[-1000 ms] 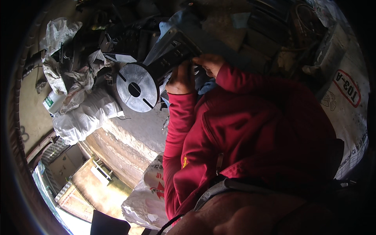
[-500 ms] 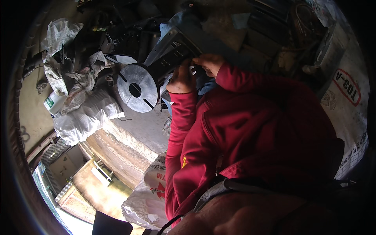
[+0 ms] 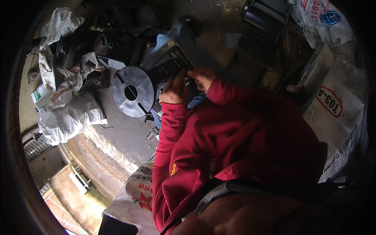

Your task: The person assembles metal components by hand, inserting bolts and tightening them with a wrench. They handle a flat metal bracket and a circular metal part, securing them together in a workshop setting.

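Note:
My left hand has its fingers curled against the near side of a black slotted metal part. Close by on its right, my right hand is closed in a pinch; whatever lies between its fingertips is too dark to make out. A round grey metal disc with a centre hole and slots stands tilted at the left end of the black part. Behind the part rises a grey metal plate, its far end in shadow.
White plastic-wrapped bundles and crumpled bags lie to the left. A power-tool-like item sits on the floor by my left sleeve. Printed sacks stand at the right, and another sack is at the lower left. Dark metal boxes are at the back.
The view has shifted, so the whole scene sits slightly further left. My hands stay together at the black part, with the right hand's fingers more bent inward.

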Motion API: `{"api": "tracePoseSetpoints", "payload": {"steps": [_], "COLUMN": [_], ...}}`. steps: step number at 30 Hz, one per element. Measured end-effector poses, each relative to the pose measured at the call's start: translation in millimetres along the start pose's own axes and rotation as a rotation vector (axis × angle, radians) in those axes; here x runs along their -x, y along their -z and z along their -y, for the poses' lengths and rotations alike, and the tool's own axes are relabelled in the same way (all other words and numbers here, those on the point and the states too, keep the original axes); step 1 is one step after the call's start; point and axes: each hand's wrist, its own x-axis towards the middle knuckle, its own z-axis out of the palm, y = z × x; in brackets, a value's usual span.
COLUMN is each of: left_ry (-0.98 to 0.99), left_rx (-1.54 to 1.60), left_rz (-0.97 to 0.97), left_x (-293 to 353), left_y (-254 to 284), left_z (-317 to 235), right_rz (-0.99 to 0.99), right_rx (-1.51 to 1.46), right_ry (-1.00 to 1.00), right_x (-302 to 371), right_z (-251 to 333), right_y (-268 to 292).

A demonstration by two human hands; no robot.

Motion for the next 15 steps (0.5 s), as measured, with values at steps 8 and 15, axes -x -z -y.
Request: {"api": "tracePoseSetpoints", "payload": {"steps": [8,15], "left_ry": [0.036,0.116], "left_rx": [-0.011,0.068], "left_rz": [-0.031,-0.072], "left_x": [3.7,2.3], "left_y": [-3.8,1.8], "left_z": [5.8,-6.5], "right_rz": [0.036,0.04], "right_rx": [0.004,-0.022], "right_ry": [-0.031,-0.042], "right_x": [1.9,4.8], "right_z": [2.2,0.8], "right_y": [0.7,1.8]}}
